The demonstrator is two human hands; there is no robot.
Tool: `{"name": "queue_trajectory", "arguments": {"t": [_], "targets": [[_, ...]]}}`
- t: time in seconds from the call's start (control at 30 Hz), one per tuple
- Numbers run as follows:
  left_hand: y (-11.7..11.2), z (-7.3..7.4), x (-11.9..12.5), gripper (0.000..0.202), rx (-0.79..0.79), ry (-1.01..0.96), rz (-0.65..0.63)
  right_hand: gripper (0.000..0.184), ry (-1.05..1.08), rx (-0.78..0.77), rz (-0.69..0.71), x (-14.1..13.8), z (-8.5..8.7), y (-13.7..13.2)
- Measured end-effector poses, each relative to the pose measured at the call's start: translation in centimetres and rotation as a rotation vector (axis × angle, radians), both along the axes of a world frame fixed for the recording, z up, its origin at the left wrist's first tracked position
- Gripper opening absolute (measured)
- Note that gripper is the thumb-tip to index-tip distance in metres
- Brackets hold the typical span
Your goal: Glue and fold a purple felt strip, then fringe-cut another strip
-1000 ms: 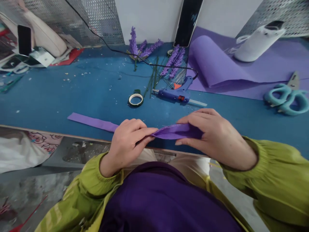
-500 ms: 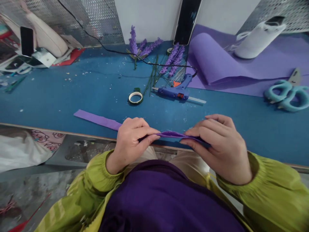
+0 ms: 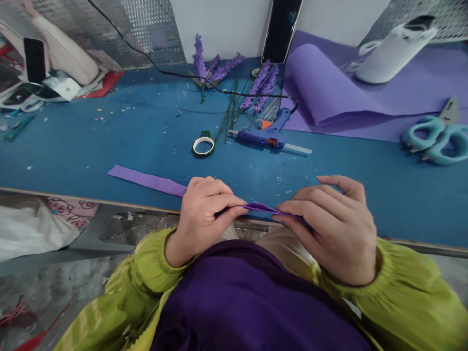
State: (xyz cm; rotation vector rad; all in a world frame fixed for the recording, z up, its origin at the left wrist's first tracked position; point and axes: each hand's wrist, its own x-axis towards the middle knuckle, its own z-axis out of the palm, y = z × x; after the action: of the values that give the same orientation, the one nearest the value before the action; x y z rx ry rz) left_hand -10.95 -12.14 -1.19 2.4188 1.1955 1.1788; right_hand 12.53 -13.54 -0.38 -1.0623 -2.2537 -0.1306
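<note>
Our left hand (image 3: 204, 217) and right hand (image 3: 331, 234) each close a grip on the long purple felt strip (image 3: 262, 208). We pinch it edge-on, folded thin, over the near edge of the blue table (image 3: 73, 151). Its flat tail runs out left of the grip across the table. Beyond the grip lie a small white tape roll (image 3: 203, 146) and a blue glue gun (image 3: 261, 138).
</note>
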Motion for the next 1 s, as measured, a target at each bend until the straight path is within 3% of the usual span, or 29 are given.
{"name": "queue_trajectory", "arguments": {"t": [0.13,0.27,0.37,0.5,0.67,0.8,1.0], "targets": [[-0.1,0.0,0.2,0.026,-0.023,0.004,-0.01,0.004,0.017,-0.018,0.001,-0.1,0.1,-0.3],[-0.2,-0.1,0.4,0.01,-0.018,0.014,-0.01,0.005,0.026,-0.012,0.011,-0.2,0.0,-0.4],[-0.3,-0.1,0.6,0.008,-0.015,0.003,-0.008,0.004,0.03,-0.017,0.011,-0.3,-0.1,-0.3],[-0.3,-0.1,0.7,0.025,-0.022,0.001,-0.027,0.004,0.035,0.01,0.029,-0.4,-0.2,-0.3],[-0.3,-0.2,0.7,0.007,-0.02,0.018,-0.024,0.006,0.05,0.005,0.03,-0.6,-0.5,-0.4],[-0.3,-0.1,0.9,0.021,-0.016,0.008,-0.033,0.006,0.059,0.011,0.033,-0.8,-0.7,-0.4],[-0.4,-0.1,1.1,0.007,0.001,0.024,-0.033,0.006,0.072,0.028,0.015,-1.2,-1.0,-0.3]]}}
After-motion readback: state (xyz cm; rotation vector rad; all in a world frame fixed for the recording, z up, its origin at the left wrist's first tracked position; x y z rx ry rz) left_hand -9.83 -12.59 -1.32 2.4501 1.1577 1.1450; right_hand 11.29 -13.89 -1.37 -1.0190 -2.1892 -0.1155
